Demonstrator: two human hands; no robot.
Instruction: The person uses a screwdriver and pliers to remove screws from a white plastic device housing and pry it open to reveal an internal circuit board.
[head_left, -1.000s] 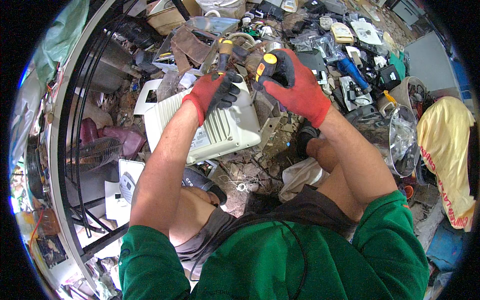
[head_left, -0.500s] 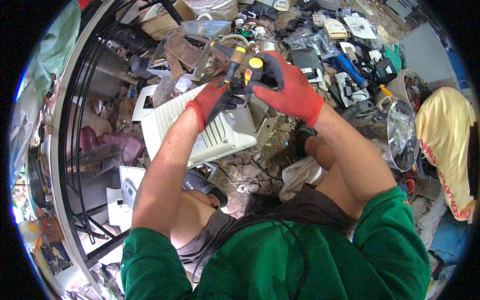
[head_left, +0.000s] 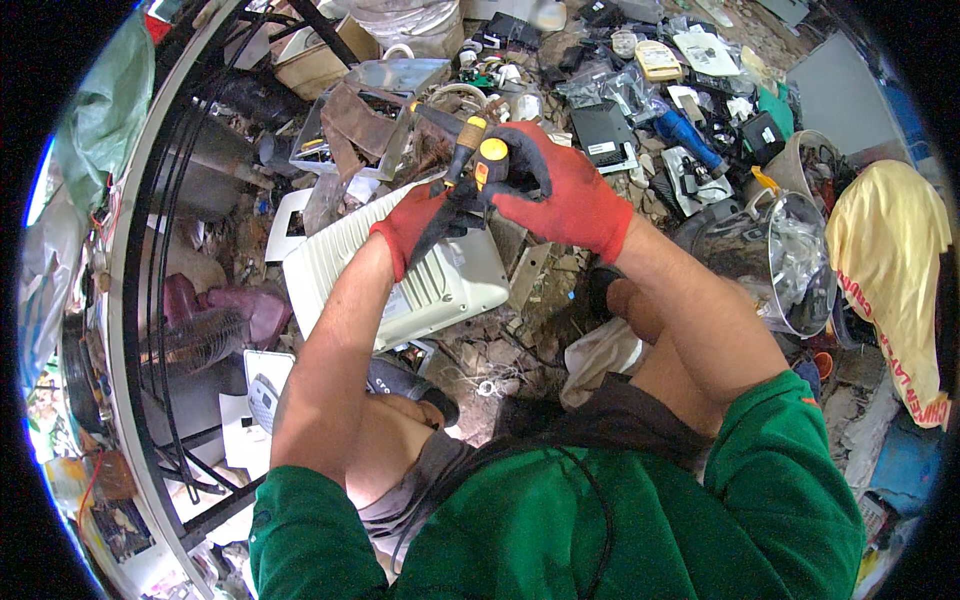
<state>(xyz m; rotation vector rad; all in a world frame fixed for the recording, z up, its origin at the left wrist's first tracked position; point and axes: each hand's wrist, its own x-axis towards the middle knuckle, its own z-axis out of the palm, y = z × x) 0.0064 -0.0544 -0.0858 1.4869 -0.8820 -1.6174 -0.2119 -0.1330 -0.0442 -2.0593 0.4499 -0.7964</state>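
Closer came our right hand (head_left: 575, 195), closed around a yellow-capped tool (head_left: 493, 152), to our left hand (head_left: 412, 228), gripping a screwdriver (head_left: 467, 146) (tool adjustment, we judge); next move needs steadiness

A littered floor (head_left: 550, 318) — black metal frame (head_left: 134, 300) left, grey panel (head_left: 845, 95) upper right — lies in patchy light.

The lower end of the slim tool with a yellow-and-black handle (head_left: 467, 145) is hidden by the red-and-black gloved left hand (head_left: 422, 222). That of the stubby black tool with a round yellow cap (head_left: 493, 152) is lost near the gloved right hand (head_left: 570, 192). The ribbed off-white plastic casing (head_left: 462, 278) is partly covered by the bare left forearm (head_left: 330, 375). The round white bucket (head_left: 405, 25) is cut off by the upper edge.
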